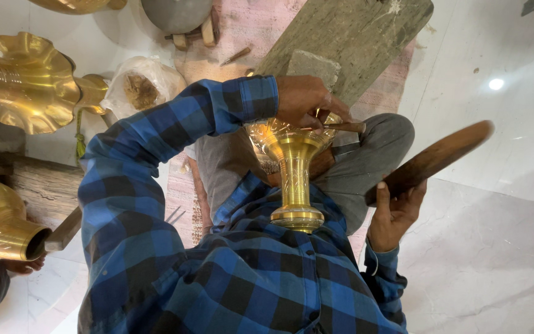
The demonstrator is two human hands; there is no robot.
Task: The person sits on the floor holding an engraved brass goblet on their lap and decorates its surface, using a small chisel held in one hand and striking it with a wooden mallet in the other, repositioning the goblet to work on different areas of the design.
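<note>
At centre frame, a brass vase [293, 167] is held across the lap, its long axis running from the flared, engraved mouth at 12 o'clock to the ringed foot at 6 o'clock, which is pressed against the blue checked shirt [217, 266]. The left hand [304, 99] is set on the mouth end, fingers curled and pinching a small chisel [341, 127] whose tip is laid against the rim. The right hand [394, 213] is seen at 4 o'clock from the vase, well apart from it, closed around the lower end of a wooden mallet [434, 159] that slants up toward 2 o'clock. The left hand is thus the nearer of the two. A stone slab [353, 31] lies at 12 o'clock; further brass vessels [26, 80] are ranged at 9 o'clock. The chisel's point is hidden by the fingers, and the vase's far side cannot be made out. Another person's hand is partly cut off at 8 o'clock.
</note>
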